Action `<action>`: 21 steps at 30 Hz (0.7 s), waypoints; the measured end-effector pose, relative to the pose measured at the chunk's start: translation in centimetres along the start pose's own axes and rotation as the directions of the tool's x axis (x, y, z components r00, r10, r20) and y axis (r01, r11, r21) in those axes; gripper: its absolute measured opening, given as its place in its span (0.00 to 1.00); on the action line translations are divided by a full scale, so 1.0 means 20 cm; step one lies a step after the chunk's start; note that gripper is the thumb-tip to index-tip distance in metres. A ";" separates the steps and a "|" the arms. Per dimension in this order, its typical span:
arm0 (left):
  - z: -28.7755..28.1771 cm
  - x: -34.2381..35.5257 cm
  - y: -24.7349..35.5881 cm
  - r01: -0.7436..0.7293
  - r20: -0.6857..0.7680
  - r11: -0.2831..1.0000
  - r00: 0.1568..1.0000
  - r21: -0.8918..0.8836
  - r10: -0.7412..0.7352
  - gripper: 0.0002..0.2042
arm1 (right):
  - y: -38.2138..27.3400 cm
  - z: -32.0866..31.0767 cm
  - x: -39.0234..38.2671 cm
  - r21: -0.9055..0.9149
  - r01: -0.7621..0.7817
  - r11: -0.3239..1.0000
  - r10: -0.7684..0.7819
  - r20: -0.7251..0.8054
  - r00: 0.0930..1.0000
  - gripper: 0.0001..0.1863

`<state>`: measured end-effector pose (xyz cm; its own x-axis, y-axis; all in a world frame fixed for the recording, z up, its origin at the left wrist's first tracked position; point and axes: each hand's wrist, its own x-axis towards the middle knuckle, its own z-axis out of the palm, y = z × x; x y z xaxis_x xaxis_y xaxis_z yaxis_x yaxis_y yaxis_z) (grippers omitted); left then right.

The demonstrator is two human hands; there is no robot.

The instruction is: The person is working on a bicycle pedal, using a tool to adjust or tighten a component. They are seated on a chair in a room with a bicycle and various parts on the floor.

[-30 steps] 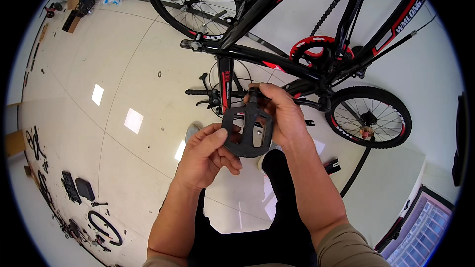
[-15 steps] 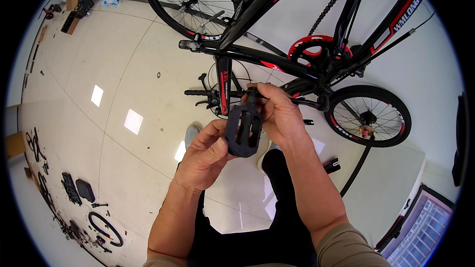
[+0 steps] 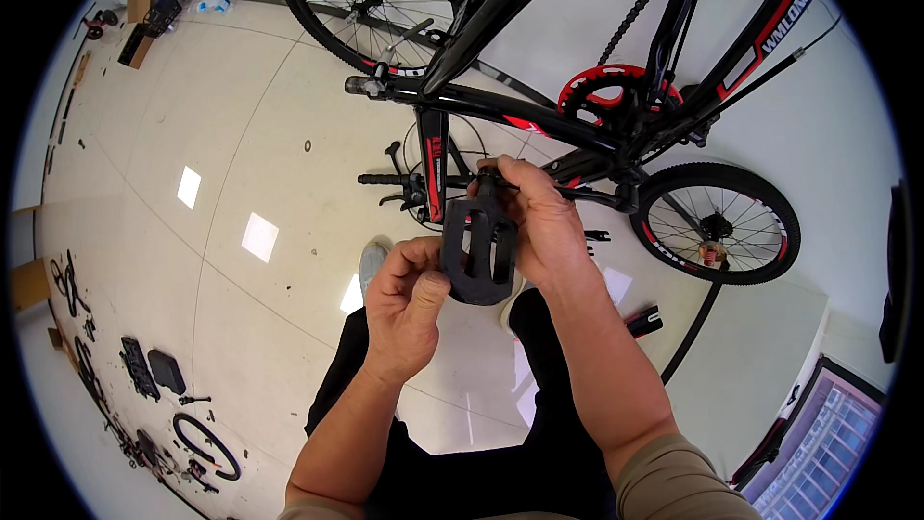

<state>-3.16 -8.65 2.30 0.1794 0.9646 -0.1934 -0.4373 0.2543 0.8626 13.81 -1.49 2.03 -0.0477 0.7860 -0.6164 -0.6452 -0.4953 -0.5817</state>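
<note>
Between my hands is a black bicycle pedal (image 3: 462, 274), its caged body toward me and its axle end pointing away. My right hand (image 3: 541, 221) grips it from the right, with thumb and finger at the axle end. On the other side, my left hand (image 3: 406, 303) is closed at the pedal's left edge, the thumb bent near its lower corner; some fingertips are hidden behind it. Just beyond stands a black and red bicycle frame (image 3: 520, 116) with a red chainring (image 3: 602, 87) and a loose-hanging chain (image 3: 645, 5).
A wheel (image 3: 380, 5) is at the far left of the frame, another wheel (image 3: 717, 224) at its right. Handlebars (image 3: 395, 178) lie behind the frame. Bicycle parts, among them a black curved tube (image 3: 205, 445), line the left floor. A white cabinet (image 3: 751, 337) stands at right.
The pedal has turned slightly, showing more of its flat face. My left hand has shifted a little, its thumb now more upright. My right hand keeps its hold.
</note>
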 end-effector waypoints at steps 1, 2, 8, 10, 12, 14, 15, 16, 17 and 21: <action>0.01 0.00 0.00 -0.022 -0.003 1.000 1.000 0.006 0.022 0.20 | 0.00 0.00 0.00 0.003 0.000 1.000 0.000 0.009 1.000 0.17; 0.02 0.01 0.01 -0.043 -0.007 0.999 0.999 0.013 0.043 0.21 | 0.00 -0.01 0.00 0.006 0.000 1.000 0.000 0.018 1.000 0.18; 0.01 0.00 -0.01 0.127 -0.077 0.990 0.990 0.060 -0.122 0.29 | 0.00 -0.02 0.01 0.004 0.000 1.000 -0.001 0.041 0.999 0.18; 0.08 0.01 0.02 0.226 -0.049 0.972 0.972 -0.071 -0.229 0.39 | 0.01 -0.04 0.03 -0.003 0.008 1.000 -0.008 0.065 0.998 0.18; 0.11 0.03 0.03 0.304 0.007 0.936 0.952 -0.178 -0.307 0.44 | 0.01 -0.05 0.03 -0.007 0.012 1.000 -0.012 0.081 0.997 0.18; 0.12 0.03 0.04 0.361 0.074 0.897 0.932 -0.255 -0.354 0.47 | 0.01 -0.05 0.03 -0.006 0.009 1.000 -0.008 0.095 0.995 0.18; 0.11 0.03 0.04 0.365 0.084 0.890 0.931 -0.274 -0.356 0.47 | 0.01 -0.04 0.03 -0.006 0.008 1.000 -0.007 0.099 0.995 0.18; 0.10 0.03 0.04 0.371 0.095 0.881 0.929 -0.294 -0.359 0.47 | 0.00 -0.04 0.02 -0.008 0.009 1.000 -0.008 0.100 0.995 0.18; 0.09 0.03 0.03 0.376 0.107 0.872 0.926 -0.314 -0.361 0.47 | 0.00 -0.04 0.02 -0.009 0.010 1.000 -0.009 0.102 0.995 0.18; 0.06 0.01 0.02 0.320 0.126 0.875 0.948 -0.365 -0.294 0.33 | 0.01 -0.04 0.03 -0.026 0.015 1.000 -0.012 0.092 0.996 0.18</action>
<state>-2.26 -8.50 3.25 0.4095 0.8304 -0.3777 -0.6463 0.5563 0.5223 14.31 -1.51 1.09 -0.1097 0.8227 -0.5578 -0.6257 -0.4932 -0.6044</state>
